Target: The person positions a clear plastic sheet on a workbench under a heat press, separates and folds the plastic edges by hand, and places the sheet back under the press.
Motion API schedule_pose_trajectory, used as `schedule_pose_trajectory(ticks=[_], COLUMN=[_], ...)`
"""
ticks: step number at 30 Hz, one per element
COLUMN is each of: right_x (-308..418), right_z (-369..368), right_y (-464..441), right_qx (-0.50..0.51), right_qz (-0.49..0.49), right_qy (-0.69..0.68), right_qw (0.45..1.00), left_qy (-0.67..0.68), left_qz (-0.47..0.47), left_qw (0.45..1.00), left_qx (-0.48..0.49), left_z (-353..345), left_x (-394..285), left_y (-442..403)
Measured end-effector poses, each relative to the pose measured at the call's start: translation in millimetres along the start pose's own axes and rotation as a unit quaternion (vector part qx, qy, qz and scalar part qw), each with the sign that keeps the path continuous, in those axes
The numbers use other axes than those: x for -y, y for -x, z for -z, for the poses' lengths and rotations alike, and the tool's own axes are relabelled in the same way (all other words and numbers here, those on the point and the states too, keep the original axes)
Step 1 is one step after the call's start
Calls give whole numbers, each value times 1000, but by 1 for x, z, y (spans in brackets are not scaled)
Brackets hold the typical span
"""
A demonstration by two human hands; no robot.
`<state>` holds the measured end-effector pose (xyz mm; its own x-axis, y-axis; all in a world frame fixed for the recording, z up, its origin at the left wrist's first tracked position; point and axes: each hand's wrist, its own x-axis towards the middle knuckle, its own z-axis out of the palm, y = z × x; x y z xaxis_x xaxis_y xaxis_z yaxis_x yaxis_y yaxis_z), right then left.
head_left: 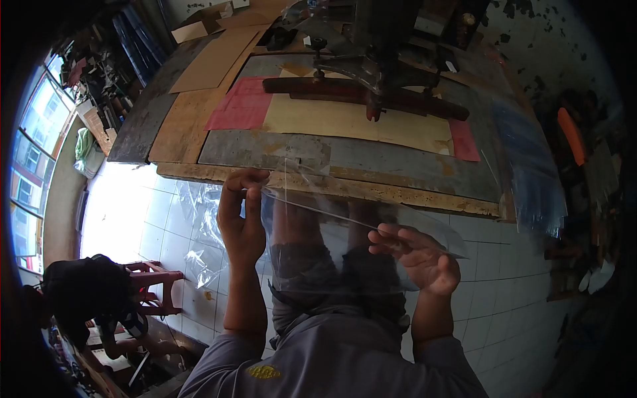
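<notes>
A clear plastic sheet [332,245] with a straight folded or doubled edge spans my two hands, in front of my body and just short of the workbench edge. My left hand [243,215] pinches its upper left corner between thumb and fingers. Lower down on the right, my right hand [424,260] holds the sheet near its edge, fingers partly stretched along it. Beyond my hands, a dark metal press bar [365,93] sits over a pale yellow strip [325,119] with a pink pad [242,105] on the left and another pink pad [466,139] on the right.
A stack of clear plastic sheets [531,166] hangs over the bench's right side. Cardboard [215,63] lies at the back left. Loose plastic [202,262] is on the tiled floor. At lower left, another person [89,298] bends beside a red stool [159,288].
</notes>
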<state>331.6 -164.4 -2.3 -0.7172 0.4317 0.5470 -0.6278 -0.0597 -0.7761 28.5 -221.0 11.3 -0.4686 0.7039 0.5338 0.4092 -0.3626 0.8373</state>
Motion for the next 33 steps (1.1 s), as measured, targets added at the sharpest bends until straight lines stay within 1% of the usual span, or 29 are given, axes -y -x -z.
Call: schedule_pose_trajectory(ticks=[1,4,7,10,13,16,19,22,23,25,26,28,30,31,32,33], right_x=[-1,-4,-4,-8,-9,-11,-2,14,23,42,48,58,60,60,48,37], right_z=[3,2,1,15,19,24,24,17,16,17,21,25,23,21,24,25], right_y=[0,-5,-9,1,3,5,6,12,12,9,11,12,8,4,2,4], right_qx=[9,-1,-32,-76,-103,-120,-101,-128,-123,-110,-120,-140,-229,-273,-240,-273], right_qz=[-1,35,43,57,82,106,103,172,209,282,309,362,341,330,320,275], right_qy=[-39,-117,-152,-126,-176,-251,-284,-365,-393,-446,-437,-419,-374,-349,-310,-287], right_qw=[999,992,987,987,976,955,948,906,887,842,836,821,832,834,862,876], left_qy=[-9,-20,-42,-49,-74,-59,56,139,121,199,227,292,414,426,437,447], left_qz=[0,18,30,42,34,37,12,-10,38,64,95,148,197,220,242,265], left_qw=[1000,999,997,998,996,996,997,984,978,953,935,900,823,813,804,794], left_qx=[4,21,49,20,36,57,57,111,164,219,257,289,336,330,323,316], left_z=[2,5,9,10,11,13,10,6,12,9,7,1,-11,-14,-15,-15], left_x=[-1,1,4,5,5,11,25,17,16,21,25,35,28,22,18,16], left_y=[0,1,-1,-4,-4,-2,2,4,8,14,22,33,36,36,36,37])
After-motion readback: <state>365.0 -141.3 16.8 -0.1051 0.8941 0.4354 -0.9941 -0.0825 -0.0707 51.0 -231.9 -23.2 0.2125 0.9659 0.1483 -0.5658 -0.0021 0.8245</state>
